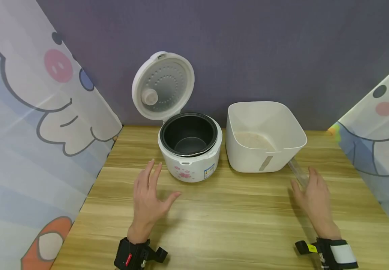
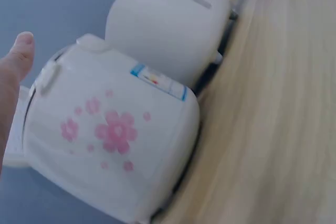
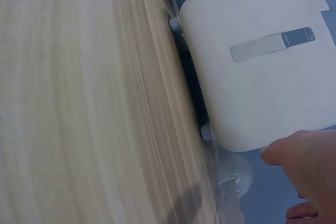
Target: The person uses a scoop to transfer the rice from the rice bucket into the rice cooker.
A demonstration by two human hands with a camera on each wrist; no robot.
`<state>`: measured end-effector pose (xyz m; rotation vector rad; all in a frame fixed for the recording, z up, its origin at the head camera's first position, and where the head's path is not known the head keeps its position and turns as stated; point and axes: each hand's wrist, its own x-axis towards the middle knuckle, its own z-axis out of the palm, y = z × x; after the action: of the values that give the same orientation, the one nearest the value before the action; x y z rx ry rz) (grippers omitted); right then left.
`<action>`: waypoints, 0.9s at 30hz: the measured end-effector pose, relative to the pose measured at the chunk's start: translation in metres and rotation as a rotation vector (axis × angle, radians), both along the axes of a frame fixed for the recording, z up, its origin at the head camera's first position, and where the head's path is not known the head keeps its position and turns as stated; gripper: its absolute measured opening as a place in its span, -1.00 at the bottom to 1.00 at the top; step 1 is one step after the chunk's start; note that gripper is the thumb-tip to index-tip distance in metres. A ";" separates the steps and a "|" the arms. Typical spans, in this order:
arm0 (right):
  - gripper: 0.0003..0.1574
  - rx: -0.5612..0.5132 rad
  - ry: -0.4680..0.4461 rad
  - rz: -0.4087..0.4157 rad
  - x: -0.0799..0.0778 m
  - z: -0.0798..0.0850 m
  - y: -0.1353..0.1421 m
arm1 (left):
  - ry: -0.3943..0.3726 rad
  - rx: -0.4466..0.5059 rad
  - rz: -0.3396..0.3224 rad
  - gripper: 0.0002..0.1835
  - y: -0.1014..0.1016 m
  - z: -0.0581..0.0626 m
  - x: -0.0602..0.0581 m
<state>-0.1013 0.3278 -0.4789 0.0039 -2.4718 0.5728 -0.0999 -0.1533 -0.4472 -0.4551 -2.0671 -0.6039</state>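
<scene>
A white rice cooker (image 1: pixel 194 168) with pink flowers stands on the table, its lid (image 1: pixel 168 86) raised and its black inner pot (image 1: pixel 191 129) showing bare inside. To its right is a white bin (image 1: pixel 248 159) with pale grain (image 1: pixel 253 140) at the bottom. My left hand (image 1: pixel 150 198) hovers in front of the cooker with fingers spread, holding nothing. A clear plastic scoop-like piece (image 1: pixel 297 170) lies by the bin's right front corner. Around its near end is my right hand (image 1: pixel 314 198), thumb and fingers apart. In the right wrist view the clear piece (image 3: pixel 233 177) lies beyond the fingers.
The wooden table (image 1: pixel 221 225) backs onto a dark grey panel (image 1: pixel 235 52). Cartoon-printed cloths (image 1: pixel 22 157) hang at the left and right sides. A label (image 1: pixel 209 171) is on the cooker's front, and the bin has a window strip (image 1: pixel 266 163).
</scene>
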 end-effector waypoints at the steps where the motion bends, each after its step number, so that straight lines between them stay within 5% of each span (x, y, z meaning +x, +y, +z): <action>1: -0.08 -0.004 -0.020 -0.007 -0.001 0.000 0.001 | 0.016 0.002 -0.006 -0.02 0.002 0.003 0.000; 9: -0.08 -0.048 -0.127 -0.036 -0.014 0.003 0.008 | 0.141 -0.051 -0.113 -0.12 0.026 0.033 -0.003; 14: -0.08 -0.082 -0.278 -0.047 -0.023 0.002 0.013 | 0.203 -0.097 -0.212 -0.21 0.049 0.049 -0.010; 27: -0.16 -0.129 -0.358 -0.030 -0.038 -0.010 0.013 | 0.129 -0.234 -0.300 -0.44 0.107 0.068 -0.032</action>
<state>-0.1397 0.3411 -0.4890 -0.2035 -2.7673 0.7758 -0.1315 -0.0466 -0.3792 -0.9286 -1.9675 -0.4921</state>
